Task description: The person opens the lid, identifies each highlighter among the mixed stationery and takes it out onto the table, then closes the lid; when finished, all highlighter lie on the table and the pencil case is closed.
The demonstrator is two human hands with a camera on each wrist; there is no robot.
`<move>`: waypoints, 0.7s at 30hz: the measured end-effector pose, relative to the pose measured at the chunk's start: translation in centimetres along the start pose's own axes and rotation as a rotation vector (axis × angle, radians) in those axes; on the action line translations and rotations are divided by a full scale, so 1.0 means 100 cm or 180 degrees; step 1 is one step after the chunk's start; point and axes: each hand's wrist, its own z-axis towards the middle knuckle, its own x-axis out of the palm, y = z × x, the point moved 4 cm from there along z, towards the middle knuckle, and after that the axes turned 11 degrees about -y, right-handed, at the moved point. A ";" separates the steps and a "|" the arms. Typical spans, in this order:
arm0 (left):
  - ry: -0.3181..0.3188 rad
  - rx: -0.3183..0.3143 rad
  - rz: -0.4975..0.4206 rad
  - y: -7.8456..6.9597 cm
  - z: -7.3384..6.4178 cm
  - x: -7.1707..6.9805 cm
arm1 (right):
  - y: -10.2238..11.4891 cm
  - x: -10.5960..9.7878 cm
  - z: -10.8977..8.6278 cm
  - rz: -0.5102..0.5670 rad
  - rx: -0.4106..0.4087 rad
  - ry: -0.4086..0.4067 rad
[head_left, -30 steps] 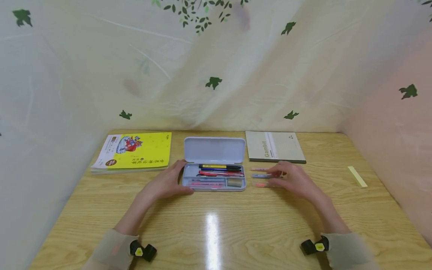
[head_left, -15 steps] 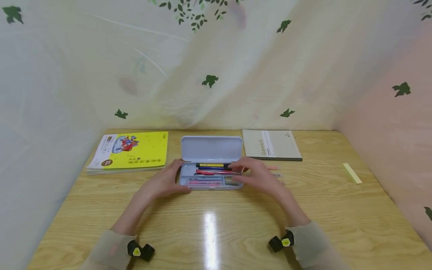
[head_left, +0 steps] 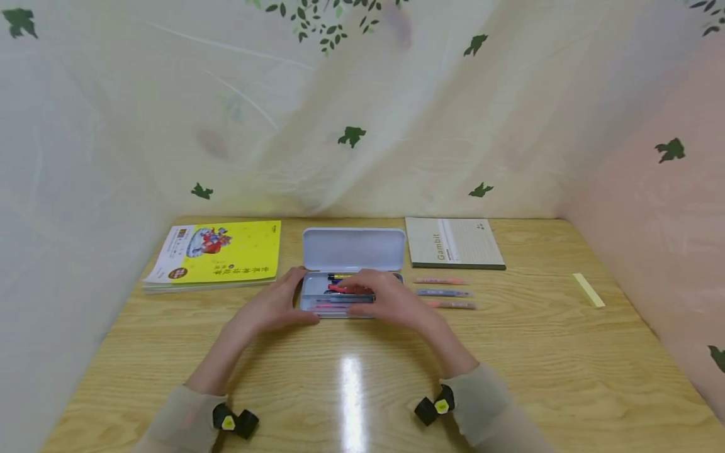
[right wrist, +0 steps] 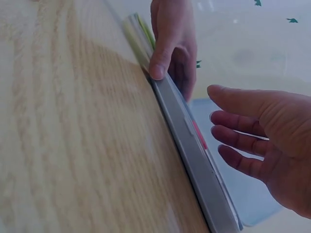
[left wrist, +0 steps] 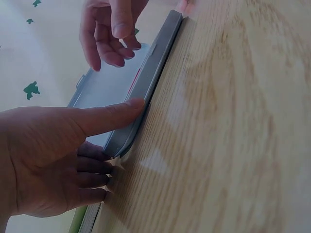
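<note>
A pale blue pencil case (head_left: 354,250) lies with its lid raised on the wooden table. My left hand (head_left: 270,306) holds its left end, the thumb (left wrist: 121,116) against the front wall and the fingers behind. Over the middle of the tray hovers my right hand (head_left: 391,301), fingers loosely bent, with nothing seen between them in the right wrist view. It partly covers a yellow-and-black pen (head_left: 338,277), a red pen (head_left: 338,289) and pink pens (head_left: 331,306) inside. To the right of the case, a pink pen (head_left: 442,281), a blue pen (head_left: 444,292) and an orange-red pen (head_left: 453,305) lie side by side.
Yellow books (head_left: 243,248) are stacked at the back left. A grey notebook (head_left: 470,245) lies behind the loose pens. Farther right is a pale yellow strip (head_left: 589,290). A patterned curtain (head_left: 255,126) hangs along the table's back edge.
My right hand has left the three pens on the table and moved left, over the case. The left hand stays at the case's left end. The head view has shifted slightly.
</note>
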 end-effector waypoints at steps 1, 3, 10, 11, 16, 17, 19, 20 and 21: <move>0.0002 0.0001 0.0002 0.000 0.000 0.000 | 0.001 0.002 0.001 -0.0041 -0.0019 0.0032; -0.0001 0.0010 0.0007 0.000 0.000 -0.001 | 0.001 0.005 0.001 -0.0153 -0.0040 0.0076; -0.0017 0.0014 0.0026 -0.001 0.000 -0.001 | -0.003 0.012 -0.003 -0.0333 0.0045 0.0220; -0.0014 0.0009 0.0027 -0.001 0.000 -0.001 | -0.003 0.013 -0.003 -0.0345 0.0039 0.0240; -0.0013 0.0015 0.0041 0.000 0.000 0.000 | -0.003 0.015 -0.003 -0.0375 0.0039 0.0286; -0.0014 0.0025 0.0044 0.000 0.001 0.001 | -0.002 0.014 -0.003 -0.0386 0.0044 0.0291; -0.0027 0.0043 0.0050 0.001 0.001 0.001 | -0.002 0.015 -0.003 -0.0420 0.0037 0.0295; -0.0032 0.0051 0.0056 0.001 0.000 0.001 | -0.002 0.015 -0.003 -0.0450 0.0031 0.0296; -0.0040 0.0061 0.0057 0.001 0.000 0.001 | -0.002 0.015 -0.003 -0.0482 0.0012 0.0288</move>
